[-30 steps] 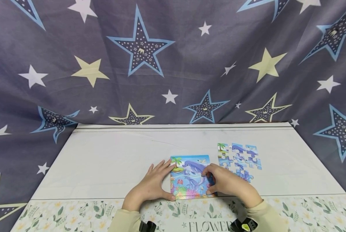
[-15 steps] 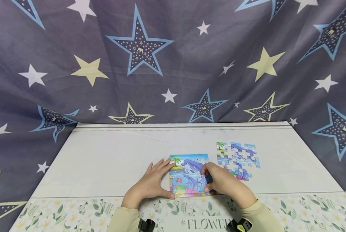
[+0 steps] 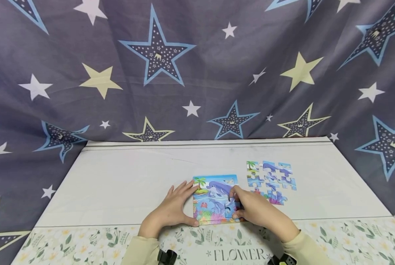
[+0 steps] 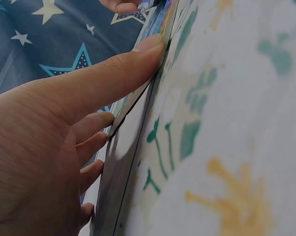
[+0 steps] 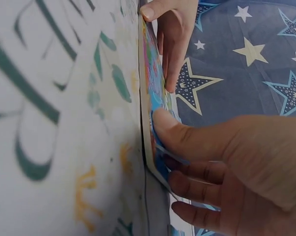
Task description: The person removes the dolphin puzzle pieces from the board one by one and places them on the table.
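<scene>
A square dolphin jigsaw puzzle (image 3: 210, 200) lies near the front of the white tabletop. My left hand (image 3: 172, 208) has its fingers spread along the puzzle's left side; in the left wrist view its thumb (image 4: 138, 56) touches the near edge. At the lower right of the puzzle, my right hand (image 3: 252, 206) pinches a blue puzzle piece (image 3: 228, 211) between thumb and fingers. This piece stands out from the picture around it, and the hand covers much of it. In the right wrist view the thumb (image 5: 170, 125) presses on the blue surface by the corner.
Behind the right hand lies a second, loosely spaced group of dolphin puzzle pieces (image 3: 271, 180), with gaps between them. A flower-print strip (image 3: 95, 243) runs along the table's front. A grey curtain with stars (image 3: 197, 73) hangs behind and at the sides.
At the lower right of the puzzle, the blue piece by the right thumb has come into clearer view, its outline apart from the picture. The left hand stays in place.
</scene>
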A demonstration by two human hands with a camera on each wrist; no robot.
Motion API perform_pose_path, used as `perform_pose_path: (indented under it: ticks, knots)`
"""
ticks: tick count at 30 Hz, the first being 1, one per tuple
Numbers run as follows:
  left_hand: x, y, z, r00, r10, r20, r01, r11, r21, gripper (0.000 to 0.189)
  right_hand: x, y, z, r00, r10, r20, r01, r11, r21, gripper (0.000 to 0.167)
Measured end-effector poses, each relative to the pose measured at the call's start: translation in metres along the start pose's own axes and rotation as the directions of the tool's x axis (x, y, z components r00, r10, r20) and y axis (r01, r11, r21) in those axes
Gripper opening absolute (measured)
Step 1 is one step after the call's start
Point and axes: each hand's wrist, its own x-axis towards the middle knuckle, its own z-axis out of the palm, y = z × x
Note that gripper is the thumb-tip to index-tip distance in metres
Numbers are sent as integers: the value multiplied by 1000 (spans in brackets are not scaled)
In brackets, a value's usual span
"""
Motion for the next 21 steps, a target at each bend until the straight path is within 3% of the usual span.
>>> perform_pose_path:
  ticks: [14,21]
  knots:
    - [-2,0,-1,1000,-7,0,7,1000,-10,110,-16,5,-21,996,-35,-87,42,995,86,29]
    - [-3,0,-2,1000,-10,14,10,1000,-9,109,-24,9,-38,995,34,-94,-27,997,79,23]
